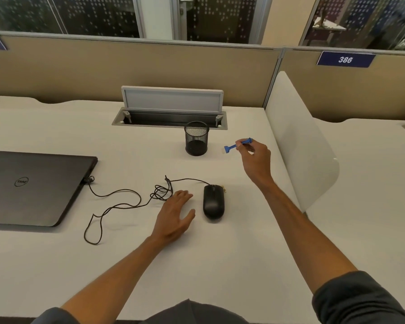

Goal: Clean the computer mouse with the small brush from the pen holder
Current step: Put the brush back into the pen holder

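1. Two bare forearms reach out over a white desk (220, 265), dark sleeves at the elbows.
2. The left hand (174, 215) lies palm down on the desk, fingers open and loosely spread, holding nothing. It sits just left of the mouse (213, 202) without touching it.
3. The mouse is black and rests flat on the desk, nose pointing away. Its cable (117, 204) runs from the nose leftward, knots up in a tangle near the left fingertips, loops across the desk and reaches the side of a closed laptop (33, 188) at the left.
4. Farther out, the right hand (255, 160) is raised above the desk, well apart from the mouse. Thumb and fingers are pinched on the handle of a blue brush (234, 146), whose pale bristle end points left.
5. The pen holder (197, 137), a black mesh cup, stands upright just left of the brush tip.
6. Behind it, a cable hatch (171, 106) in the desk stands open, before a tan partition (126, 66).
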Demonstrator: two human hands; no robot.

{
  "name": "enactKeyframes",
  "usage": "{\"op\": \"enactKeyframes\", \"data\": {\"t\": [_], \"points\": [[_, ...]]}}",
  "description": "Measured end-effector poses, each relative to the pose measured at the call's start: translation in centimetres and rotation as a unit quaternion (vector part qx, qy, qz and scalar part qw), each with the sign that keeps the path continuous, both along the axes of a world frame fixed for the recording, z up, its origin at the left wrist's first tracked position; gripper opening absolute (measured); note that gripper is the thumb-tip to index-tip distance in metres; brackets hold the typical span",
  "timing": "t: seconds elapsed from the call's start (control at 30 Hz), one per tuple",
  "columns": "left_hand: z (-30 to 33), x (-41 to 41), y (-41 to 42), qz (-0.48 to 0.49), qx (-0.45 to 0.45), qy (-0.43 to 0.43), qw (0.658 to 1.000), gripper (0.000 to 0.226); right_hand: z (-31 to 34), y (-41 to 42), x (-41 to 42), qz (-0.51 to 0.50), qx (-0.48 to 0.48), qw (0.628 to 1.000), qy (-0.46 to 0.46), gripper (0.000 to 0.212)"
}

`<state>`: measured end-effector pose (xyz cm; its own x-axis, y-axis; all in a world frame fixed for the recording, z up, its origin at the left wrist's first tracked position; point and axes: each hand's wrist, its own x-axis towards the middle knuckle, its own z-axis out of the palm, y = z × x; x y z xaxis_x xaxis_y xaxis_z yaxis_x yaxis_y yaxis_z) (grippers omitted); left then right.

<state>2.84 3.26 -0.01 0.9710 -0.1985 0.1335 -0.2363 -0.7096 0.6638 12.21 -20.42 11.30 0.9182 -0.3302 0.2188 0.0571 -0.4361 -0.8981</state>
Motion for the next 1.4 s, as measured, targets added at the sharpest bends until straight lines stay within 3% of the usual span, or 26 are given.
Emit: {"op": "enactKeyframes", "data": {"t": [0.13, 0.57, 0.77, 1.2, 1.4], "points": [[0.3, 1.2, 1.9, 0.026, 0.021, -0.025, 0.999, 0.043, 0.5, 0.8, 1.9, -0.009, 0.003, 1.0, -0.001, 0.031], [-0.6, 2.6, 5.4, 0.013, 0.059, -0.064, 0.996, 0.038, 1.5, 6.0, 9.0, -0.025, -0.025, 0.999, -0.031, 0.013], [-0.9, 2.6, 5.6, 0.012, 0.048, -0.07, 0.996, 0.037, 0.2, 8.0, 11.6, -0.036, -0.107, 0.992, 0.055, 0.037], [-1.1, 2.9, 5.7, 0.008, 0.044, -0.065, 0.997, 0.037, -1.1, 10.4, 13.9, 0.004, -0.211, 0.973, 0.099, 0.023], [-1.2, 2.9, 5.7, 0.008, 0.046, -0.063, 0.997, 0.037, -0.8, 10.4, 14.2, 0.01, -0.226, 0.968, 0.11, 0.029]]}}
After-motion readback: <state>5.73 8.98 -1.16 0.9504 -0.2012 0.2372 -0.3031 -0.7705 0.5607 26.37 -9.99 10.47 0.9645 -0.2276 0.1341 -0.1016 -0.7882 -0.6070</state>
